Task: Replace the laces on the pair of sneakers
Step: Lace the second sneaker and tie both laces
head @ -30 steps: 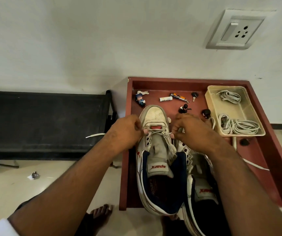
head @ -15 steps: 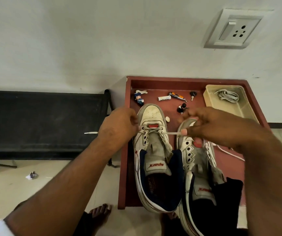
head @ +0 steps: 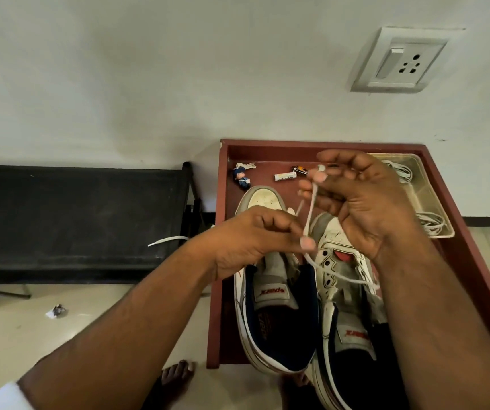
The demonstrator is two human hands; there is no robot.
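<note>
Two white sneakers lie side by side on the red surface [head: 474, 261]: the left sneaker [head: 270, 291] and the right sneaker [head: 347, 279]. The right hand [head: 368, 202], raised above them, pinches the white lace [head: 308, 214] near its tip. The left hand [head: 255, 238] pinches the same lace lower down. The lace trails onto the right sneaker. A tray [head: 424, 202] holds coiled laces.

Both forearms reach forward; the left hand [head: 255, 238] pinches with curled fingers, just below the raised, also pinching right hand [head: 365, 199].
</note>
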